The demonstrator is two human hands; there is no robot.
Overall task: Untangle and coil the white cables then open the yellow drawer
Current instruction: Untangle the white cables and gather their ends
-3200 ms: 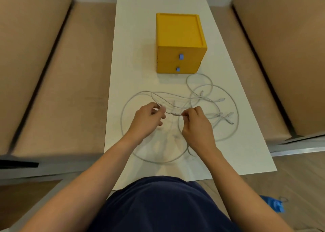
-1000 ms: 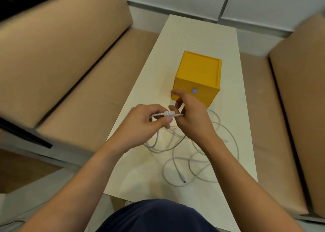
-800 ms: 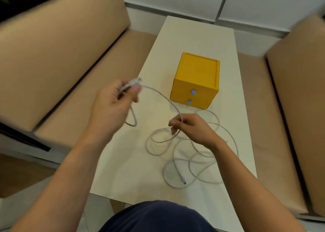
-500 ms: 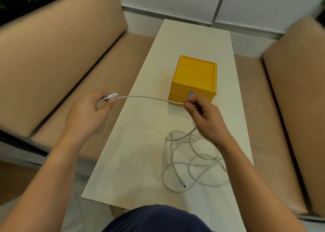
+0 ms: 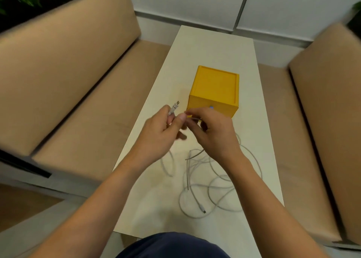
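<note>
- My left hand (image 5: 160, 134) is curled round one white cable (image 5: 170, 114) just below its plug (image 5: 175, 106), which points up and away from me.
- My right hand (image 5: 214, 134) pinches what looks like the same strand, just beside the left thumb.
- The slack falls toward me, under the right wrist, into the loose white cables (image 5: 207, 181) on the table (image 5: 195, 48), so I judge the right hand feeds the coil.
- The yellow drawer unit (image 5: 214, 87) stands just beyond both hands, apparently closed.
</note>
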